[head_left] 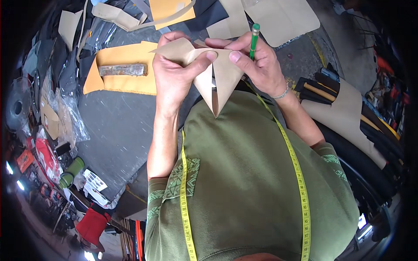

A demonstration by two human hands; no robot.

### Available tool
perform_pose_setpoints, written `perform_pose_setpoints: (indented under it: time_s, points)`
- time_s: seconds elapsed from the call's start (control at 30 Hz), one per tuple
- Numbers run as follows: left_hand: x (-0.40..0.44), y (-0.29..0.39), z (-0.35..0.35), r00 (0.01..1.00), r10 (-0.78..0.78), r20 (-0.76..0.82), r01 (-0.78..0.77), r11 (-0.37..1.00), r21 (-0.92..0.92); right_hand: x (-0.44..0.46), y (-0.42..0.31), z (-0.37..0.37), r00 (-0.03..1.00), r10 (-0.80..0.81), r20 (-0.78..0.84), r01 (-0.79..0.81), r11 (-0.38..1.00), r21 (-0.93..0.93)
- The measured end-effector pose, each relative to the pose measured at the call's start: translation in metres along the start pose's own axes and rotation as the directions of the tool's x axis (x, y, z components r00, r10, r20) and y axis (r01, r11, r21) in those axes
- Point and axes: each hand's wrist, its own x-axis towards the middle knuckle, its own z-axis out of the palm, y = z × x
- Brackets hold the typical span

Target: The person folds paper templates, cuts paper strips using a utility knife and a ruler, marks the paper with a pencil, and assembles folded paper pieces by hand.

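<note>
A folded piece of brown paper (224, 74) is held up between my hands, its narrow point hanging down over my green shirt. My left hand (178, 65) is closed on its left side, the thumb pressed on the front face. On the right side, my right hand (257, 61) pinches the paper's upper edge between thumb and fingers. A green pencil (254, 43) stands upright among the fingers of that same hand. Behind the paper, some of my fingers are hidden. A yellow tape measure (300, 187) hangs down both sides of my shirt.
On the dark table (113, 126), a wrapped bar (123, 70) lies on yellow-orange sheet material (126, 85). Brown paper pieces (283, 21) lie at the far side. Dark rolls (357, 148) are at the right. A person in red (92, 224) is at the lower left.
</note>
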Motion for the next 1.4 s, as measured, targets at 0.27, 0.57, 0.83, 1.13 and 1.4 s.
perform_pose_setpoints:
  time_s: [0.27, 0.57, 0.83, 1.13, 1.4]
  points:
    - [-0.002, 0.000, 0.000, 1.000, -0.029, 0.007, 0.028, 0.999, 0.031, -0.004, 0.001, -0.003, 0.999, 0.040, 0.014, -0.039, 0.999, -0.033]
    - [-0.002, 0.002, -0.001, 1.000, -0.023, 0.007, 0.023, 1.000, 0.005, -0.001, 0.000, 0.000, 1.000, -0.018, 0.016, 0.018, 1.000, 0.026]
    - [0.002, -0.008, -0.004, 0.998, -0.050, 0.039, 0.053, 0.996, -0.070, -0.001, 0.003, 0.001, 0.996, 0.030, -0.078, -0.031, 0.999, -0.010]
    - [0.012, -0.040, -0.049, 0.980, -0.198, -0.007, 0.181, 0.908, -0.377, -0.006, 0.047, -0.017, 0.831, 0.338, -0.441, -0.363, 0.931, 0.031]
    - [0.018, -0.071, -0.182, 0.859, -0.165, -0.485, -0.037, 0.924, -0.381, -0.023, 0.113, -0.032, 0.923, 0.299, -0.242, -0.381, 0.797, -0.469]
